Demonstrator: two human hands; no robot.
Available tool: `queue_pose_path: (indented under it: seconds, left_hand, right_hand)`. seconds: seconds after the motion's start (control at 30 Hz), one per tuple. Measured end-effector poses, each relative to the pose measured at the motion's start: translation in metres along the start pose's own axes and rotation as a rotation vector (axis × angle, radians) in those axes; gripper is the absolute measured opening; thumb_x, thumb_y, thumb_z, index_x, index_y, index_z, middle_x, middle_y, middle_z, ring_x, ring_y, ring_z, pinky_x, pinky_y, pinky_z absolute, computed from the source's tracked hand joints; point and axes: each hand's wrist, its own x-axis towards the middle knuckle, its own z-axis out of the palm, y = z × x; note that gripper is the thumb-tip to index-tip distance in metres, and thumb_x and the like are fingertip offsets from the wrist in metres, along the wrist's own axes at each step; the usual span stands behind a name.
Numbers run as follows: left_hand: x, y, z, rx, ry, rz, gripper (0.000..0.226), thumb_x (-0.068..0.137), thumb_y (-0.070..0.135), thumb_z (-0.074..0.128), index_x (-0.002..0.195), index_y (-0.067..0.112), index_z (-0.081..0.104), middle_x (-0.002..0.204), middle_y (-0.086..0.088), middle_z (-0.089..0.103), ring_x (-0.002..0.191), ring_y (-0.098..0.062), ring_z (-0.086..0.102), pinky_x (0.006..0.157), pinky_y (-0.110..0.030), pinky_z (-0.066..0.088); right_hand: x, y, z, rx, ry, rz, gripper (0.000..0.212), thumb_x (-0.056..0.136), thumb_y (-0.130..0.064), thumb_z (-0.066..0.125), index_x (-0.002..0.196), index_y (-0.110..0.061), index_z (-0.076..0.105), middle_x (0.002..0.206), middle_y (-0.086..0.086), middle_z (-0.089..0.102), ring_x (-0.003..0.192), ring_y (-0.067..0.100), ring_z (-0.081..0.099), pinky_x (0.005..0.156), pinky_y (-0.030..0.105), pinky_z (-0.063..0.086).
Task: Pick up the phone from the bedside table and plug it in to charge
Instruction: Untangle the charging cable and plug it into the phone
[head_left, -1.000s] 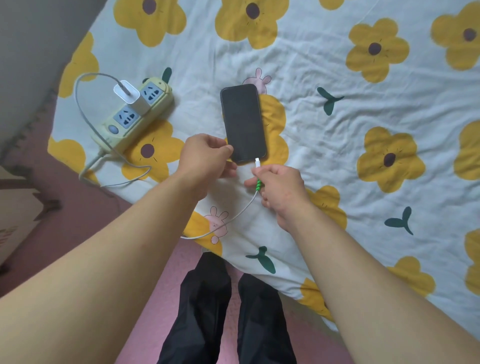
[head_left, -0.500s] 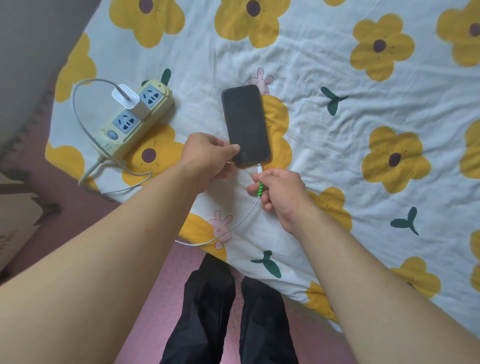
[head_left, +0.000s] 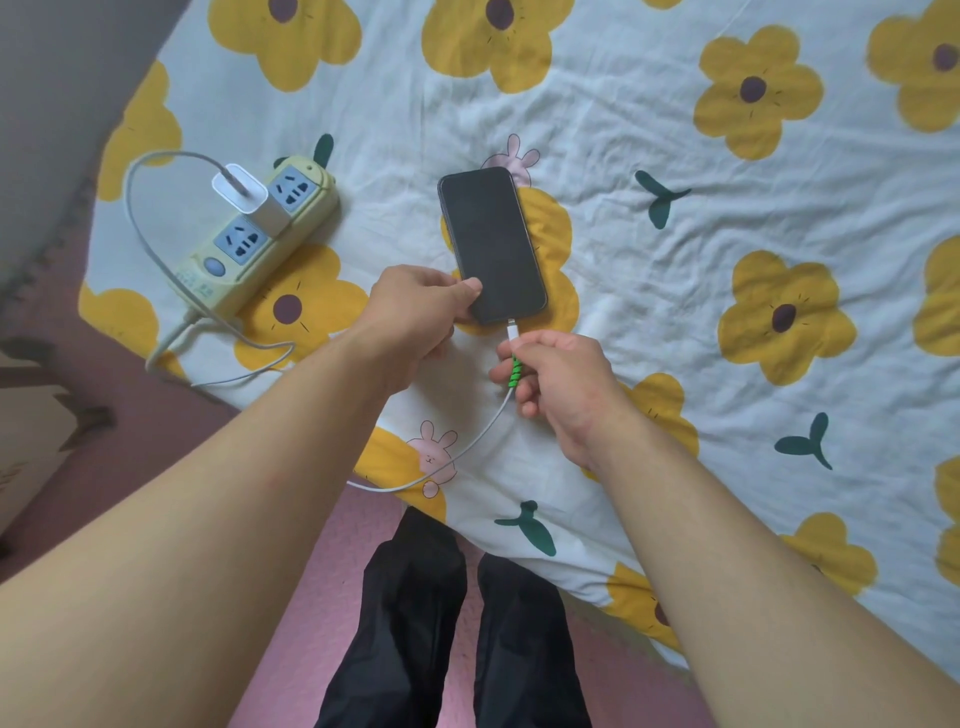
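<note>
- Bed sheet (head_left: 675, 260): white with yellow flowers. It lies under both hands and carries all items below.
- Power strip (head_left: 205, 283): pale yellow-green, on the sheet, well to the left of the left hand.
- Phone (head_left: 491, 244): lies screen-up on the sheet, and the screen is dark. Its long axis runs away from the person. The top end points away and leans slightly left, and the port end faces the hands. The body extends forward from the left hand and lies just ahead of the right hand.
- Left hand (head_left: 415, 306): pinches the phone's near-left corner, with the thumb flat on the glass. The other fingers are curled out of sight.
- Right hand (head_left: 561, 384): fingers curled, pinching the cable at its green spiral guard (head_left: 514, 369), just behind the connector.
- Charger adapter (head_left: 249, 200): white, seated in the power strip.
- Cable (head_left: 467, 447): white, sags from the right hand back under the left forearm.
- Connector (head_left: 512, 330): white, meets the phone's near edge. Full seating cannot be confirmed.
</note>
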Motion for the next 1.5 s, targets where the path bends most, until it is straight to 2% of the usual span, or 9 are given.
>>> queue_pose_path:
  seconds: [0.13, 0.27, 0.33, 0.4, 0.47, 0.53, 0.8, 1.1, 1.5]
  left_hand:
    - [0.0, 0.0, 0.002, -0.019, -0.01, -0.013, 0.025, 0.095, 0.029, 0.07, 0.093, 0.004, 0.074, 0.078, -0.013, 0.061, 0.048, -0.016, 0.044, 0.046, -0.025, 0.039]
    - [-0.001, -0.002, 0.004, -0.084, -0.039, -0.002, 0.02, 0.098, 0.027, 0.068, 0.088, 0.009, 0.072, 0.065, 0.001, 0.067, 0.056, -0.016, 0.062, 0.049, -0.026, 0.051]
    - [-0.003, -0.003, 0.006, -0.147, -0.054, 0.002, 0.021, 0.099, 0.023, 0.067, 0.089, 0.006, 0.071, 0.068, -0.003, 0.072, 0.064, -0.02, 0.071, 0.058, -0.029, 0.06]
    - [-0.003, -0.003, 0.007, -0.208, -0.062, -0.013, 0.02, 0.101, 0.019, 0.065, 0.095, 0.0, 0.071, 0.083, -0.012, 0.078, 0.074, -0.026, 0.078, 0.069, -0.032, 0.065]
    - [-0.005, -0.003, 0.008, -0.278, -0.078, -0.038, 0.02, 0.102, 0.016, 0.063, 0.101, -0.003, 0.069, 0.091, -0.018, 0.082, 0.081, -0.03, 0.082, 0.07, -0.032, 0.065]
    - [-0.007, -0.003, 0.009, -0.327, -0.091, -0.047, 0.019, 0.102, 0.015, 0.064, 0.103, -0.004, 0.068, 0.09, -0.018, 0.082, 0.083, -0.032, 0.082, 0.068, -0.03, 0.064]
    - [-0.01, -0.002, 0.007, -0.393, -0.119, -0.026, 0.015, 0.101, 0.013, 0.065, 0.096, -0.001, 0.067, 0.08, -0.014, 0.083, 0.076, -0.031, 0.082, 0.063, -0.028, 0.063]
    - [-0.013, -0.002, 0.008, -0.402, -0.119, -0.035, 0.016, 0.101, 0.013, 0.065, 0.093, 0.0, 0.067, 0.08, -0.015, 0.083, 0.076, -0.031, 0.082, 0.064, -0.028, 0.063]
    - [-0.011, -0.003, 0.007, -0.362, -0.101, -0.031, 0.016, 0.101, 0.012, 0.065, 0.091, -0.001, 0.067, 0.078, -0.014, 0.082, 0.076, -0.032, 0.082, 0.067, -0.03, 0.065]
  right_hand:
    - [-0.002, -0.002, -0.002, 0.036, -0.004, -0.018, 0.011, 0.094, -0.012, 0.061, 0.09, -0.009, 0.071, 0.069, 0.007, 0.075, 0.047, 0.01, 0.048, 0.043, 0.023, 0.039]
    - [-0.002, -0.002, -0.003, 0.047, 0.0, -0.012, 0.012, 0.094, -0.012, 0.06, 0.09, -0.01, 0.072, 0.07, 0.007, 0.075, 0.047, 0.01, 0.047, 0.044, 0.024, 0.039]
    - [-0.003, -0.002, -0.003, 0.048, 0.004, -0.011, 0.013, 0.093, -0.011, 0.059, 0.09, -0.01, 0.072, 0.069, 0.006, 0.074, 0.047, 0.01, 0.047, 0.044, 0.024, 0.039]
    - [-0.003, -0.001, -0.003, 0.051, 0.005, -0.013, 0.015, 0.094, -0.01, 0.058, 0.09, -0.01, 0.072, 0.067, 0.005, 0.074, 0.047, 0.01, 0.046, 0.044, 0.023, 0.039]
    - [-0.004, -0.002, -0.004, 0.05, 0.007, -0.017, 0.015, 0.094, -0.009, 0.057, 0.09, -0.01, 0.072, 0.065, 0.003, 0.073, 0.047, 0.01, 0.046, 0.044, 0.023, 0.038]
    - [-0.004, -0.002, -0.004, 0.049, 0.008, -0.021, 0.016, 0.094, -0.009, 0.057, 0.09, -0.01, 0.072, 0.065, 0.003, 0.072, 0.048, 0.011, 0.045, 0.043, 0.023, 0.038]
    - [-0.006, -0.006, -0.003, 0.053, 0.021, -0.035, 0.015, 0.093, -0.01, 0.058, 0.088, -0.01, 0.073, 0.06, 0.001, 0.069, 0.047, 0.011, 0.042, 0.042, 0.023, 0.035]
    - [-0.007, -0.013, 0.0, 0.044, 0.049, -0.045, 0.015, 0.092, -0.007, 0.06, 0.085, -0.01, 0.072, 0.054, -0.002, 0.066, 0.043, 0.008, 0.04, 0.036, 0.019, 0.031]
    - [-0.006, -0.015, 0.003, -0.014, 0.05, -0.025, 0.013, 0.093, -0.01, 0.061, 0.085, -0.013, 0.072, 0.058, -0.002, 0.068, 0.038, 0.001, 0.043, 0.037, 0.019, 0.031]
